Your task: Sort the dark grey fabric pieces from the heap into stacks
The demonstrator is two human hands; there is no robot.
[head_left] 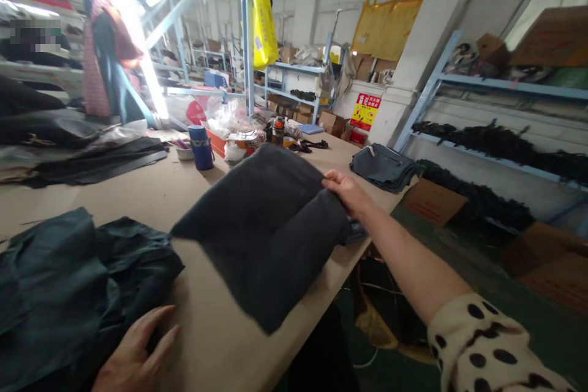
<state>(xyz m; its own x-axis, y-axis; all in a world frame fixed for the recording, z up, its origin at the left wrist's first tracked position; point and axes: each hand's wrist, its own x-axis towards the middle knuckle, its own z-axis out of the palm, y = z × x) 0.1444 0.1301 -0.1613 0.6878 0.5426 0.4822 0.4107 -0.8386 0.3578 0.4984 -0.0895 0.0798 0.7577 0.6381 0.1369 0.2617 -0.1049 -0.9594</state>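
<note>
A: ok so what's going on closest to the camera?

B: bottom left there's the left hand [138,352], thumb and fingers apart, right beside a rumpled heap of dark green fabric [64,282]. Can't tell if it's actually touching the heap. Over on the right, a polka-dot sleeve [487,343] is bunched up around the right forearm.

A: and the right hand [346,193]?

B: that one's pinching the dark grey cloth panel [271,233] by its edge, thumb and fingers together on it. The panel's spread out in the middle of the view, over the brown worktable [197,294], with one corner pointing down toward the near edge. Looks a bit blurry tbh.

A: anything past that?

B: a blue flask [201,150] stands behind the panel to the left, and a stack of folded dark cloth [383,166] sits near the table's right edge. Open cardboard carton [434,201] just beyond that, on the right. Further back, a red-and-yellow sign [366,111] by the wall, plus a bright yellow bag [263,27] hanging at a blue metal post [248,73].
</note>
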